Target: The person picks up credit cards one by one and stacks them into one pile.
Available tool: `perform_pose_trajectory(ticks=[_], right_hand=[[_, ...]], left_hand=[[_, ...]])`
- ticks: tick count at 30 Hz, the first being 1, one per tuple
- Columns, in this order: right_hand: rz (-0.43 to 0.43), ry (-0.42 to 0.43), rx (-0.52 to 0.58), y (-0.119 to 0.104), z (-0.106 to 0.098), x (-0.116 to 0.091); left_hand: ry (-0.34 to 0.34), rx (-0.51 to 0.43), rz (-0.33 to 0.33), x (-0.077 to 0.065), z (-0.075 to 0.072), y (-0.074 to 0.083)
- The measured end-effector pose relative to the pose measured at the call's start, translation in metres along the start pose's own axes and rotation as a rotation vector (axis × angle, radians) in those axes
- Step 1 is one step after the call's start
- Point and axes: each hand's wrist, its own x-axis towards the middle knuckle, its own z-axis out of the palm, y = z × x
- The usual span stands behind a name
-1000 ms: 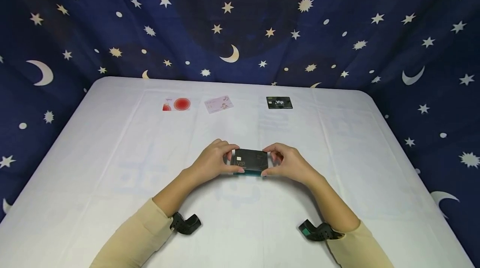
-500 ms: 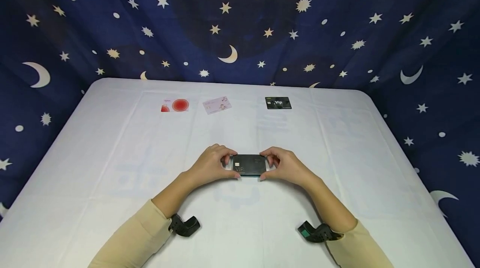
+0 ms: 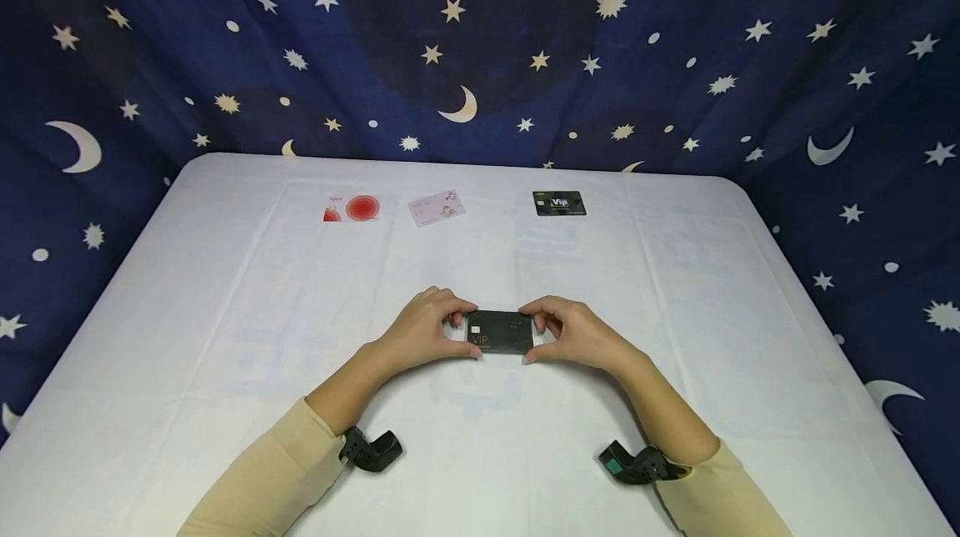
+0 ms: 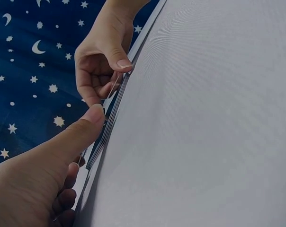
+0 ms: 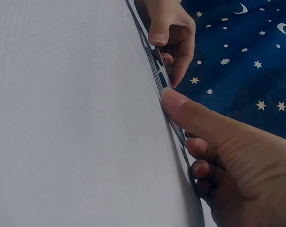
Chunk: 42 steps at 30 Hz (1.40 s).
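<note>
A black bank-style card (image 3: pixel 501 331) with a chip and "VIP" lettering lies face up at the table's middle in the head view. My left hand (image 3: pixel 426 328) grips its left end, thumb on the near edge and index finger on the far edge. My right hand (image 3: pixel 577 332) holds the right end the same way. Beneath it, the wrist views show a thin stack of cards (image 5: pixel 155 61) edge-on, low over the white cloth. The top card stands slightly apart from the stack, tilted. How many cards lie below cannot be told.
Three cards lie spread along the far side of the white table (image 3: pixel 247 287): a red-and-white card (image 3: pixel 352 208), a pale pink card (image 3: pixel 437 208) and a black Vip card (image 3: pixel 559 203). A blue star-patterned curtain (image 3: pixel 480 37) hangs behind the table.
Both hands have lowered the black VIP card toward me onto the teal-edged stack, which showed below it a second ago and is now covered in the head view. The far cards stay put.
</note>
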Motion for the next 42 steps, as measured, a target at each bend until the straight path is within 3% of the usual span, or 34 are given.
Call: perform_pose_trajectory(ticks=[13, 20, 29, 42], right_hand=[[-0.002, -0.015, 0.002, 0.0014, -0.002, 0.0003], [-0.026, -0.011, 0.011, 0.0009, -0.0022, 0.0008], [0.024, -0.037, 0.028, -0.001, -0.0037, 0.0011], [0.017, -0.019, 0.038, -0.0003, -0.0036, -0.0005]], left_hand=[[-0.041, -0.022, -0.029, 0.0004, 0.0009, 0.0], [-0.028, -0.031, -0.031, 0.0005, 0.001, -0.0009], [-0.028, -0.033, -0.044, 0.0004, 0.0001, 0.0004], [-0.034, -0.065, -0.042, 0.0011, 0.001, -0.0014]])
